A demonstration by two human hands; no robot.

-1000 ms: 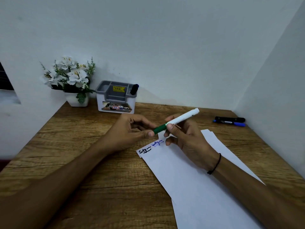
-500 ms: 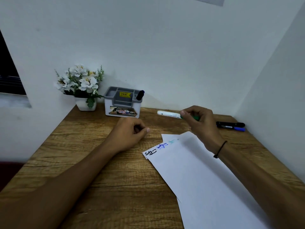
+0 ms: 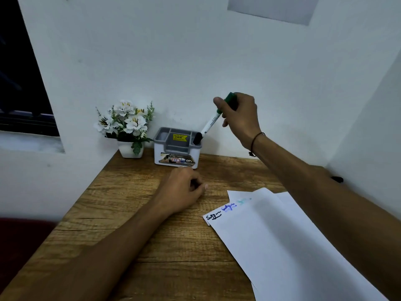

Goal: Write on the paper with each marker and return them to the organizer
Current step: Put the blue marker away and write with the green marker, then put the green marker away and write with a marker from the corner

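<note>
Wooden desk; green marker in right-hand grip, above organizer

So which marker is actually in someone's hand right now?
The green-capped marker: the right hand pinches its green end, white barrel slanting down toward the organizer. The black-capped marker already stands in the organizer's right corner, untouched.
</note>
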